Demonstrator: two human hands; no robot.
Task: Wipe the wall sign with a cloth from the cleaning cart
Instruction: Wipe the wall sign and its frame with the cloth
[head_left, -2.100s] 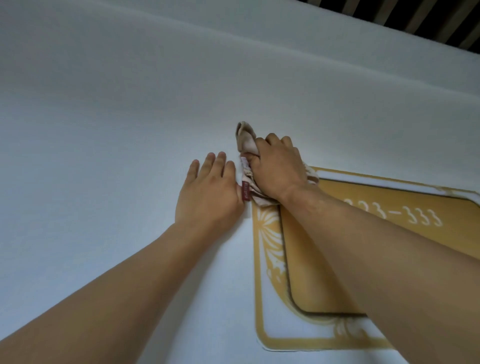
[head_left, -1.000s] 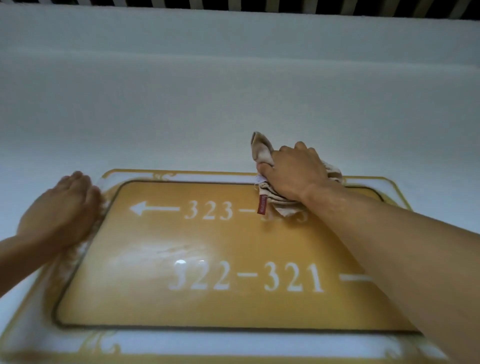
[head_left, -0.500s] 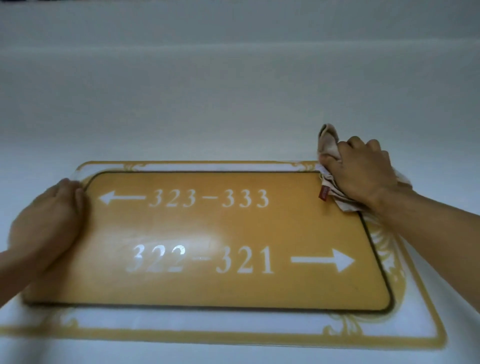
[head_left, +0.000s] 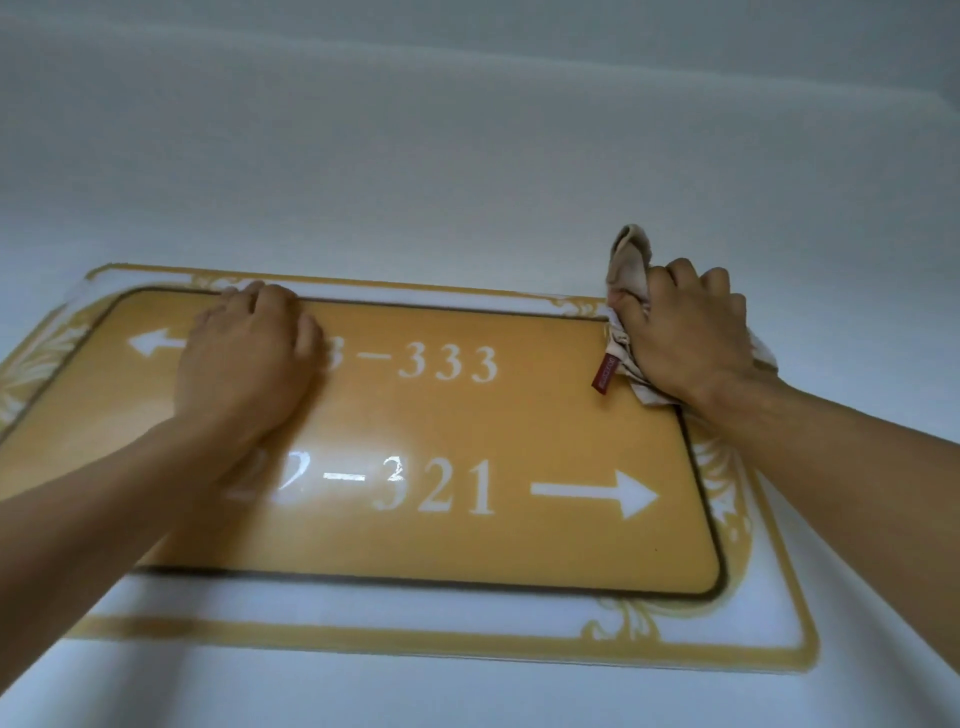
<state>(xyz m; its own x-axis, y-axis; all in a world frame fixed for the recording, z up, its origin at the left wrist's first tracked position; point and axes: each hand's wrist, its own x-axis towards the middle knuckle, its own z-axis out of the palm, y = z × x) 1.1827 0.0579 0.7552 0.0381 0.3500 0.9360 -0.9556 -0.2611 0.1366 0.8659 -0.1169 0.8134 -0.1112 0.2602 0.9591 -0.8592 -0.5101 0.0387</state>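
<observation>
A yellow wall sign with white room numbers, two arrows and a white ornate border fills the middle of the head view. My right hand presses a crumpled beige cloth with a red tag against the sign's upper right corner. My left hand lies palm down on the upper left part of the yellow panel, fingers curled, covering the first digits of the top row. It holds nothing.
The sign hangs on a plain white wall that surrounds it on all sides. My two forearms cross the lower left and right of the view.
My left hand has moved from the sign's left edge rightward onto the panel, over the first digits. My right hand stays with the cloth at the upper right corner.
</observation>
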